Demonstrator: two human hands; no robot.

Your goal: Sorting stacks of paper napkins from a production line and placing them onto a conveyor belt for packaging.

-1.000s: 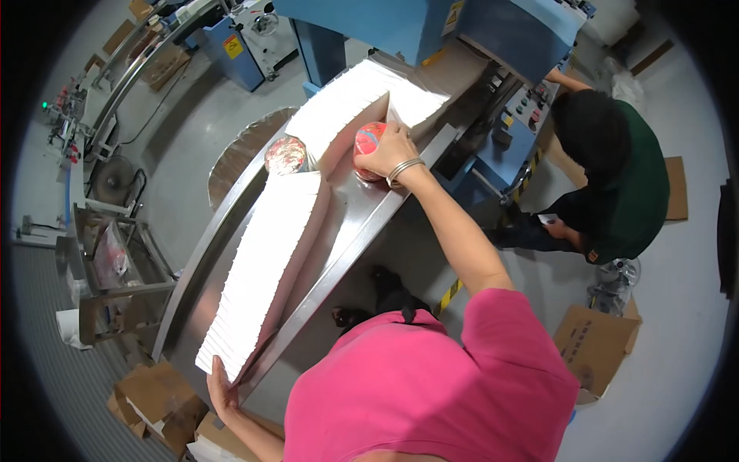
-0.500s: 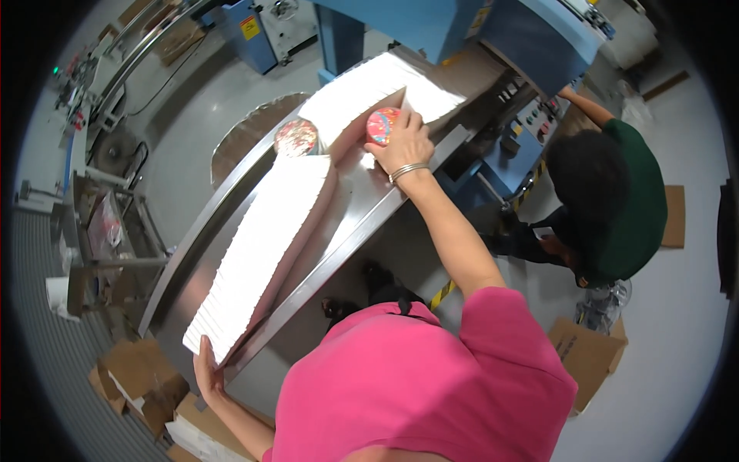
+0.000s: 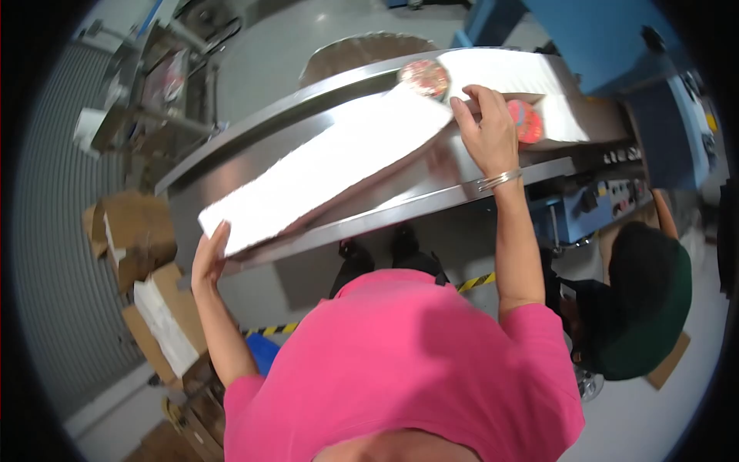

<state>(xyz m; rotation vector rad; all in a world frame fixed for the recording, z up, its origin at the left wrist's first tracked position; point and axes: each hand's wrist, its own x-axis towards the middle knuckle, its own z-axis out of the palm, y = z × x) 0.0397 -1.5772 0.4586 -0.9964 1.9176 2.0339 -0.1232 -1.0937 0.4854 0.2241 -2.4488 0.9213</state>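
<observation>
white, rough-edged stack (image 3: 331, 169) in shiny metal trough (image 3: 416, 202)

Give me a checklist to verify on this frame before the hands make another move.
1. Left hand at the left end of the long white row: ok.
2. Right hand touching that row's right end: cannot tell; thumb and fingers are close, but contact is unclear.
3. Long white row lying on the metal table: ok.
4. Right hand gripping the red round object: not ok; it is beside the hand, outside the fingers.
5. Patterned round object at the back, near where the long row and second white row meet: ok.
6. Co-worker away from both rows: ok.
</observation>
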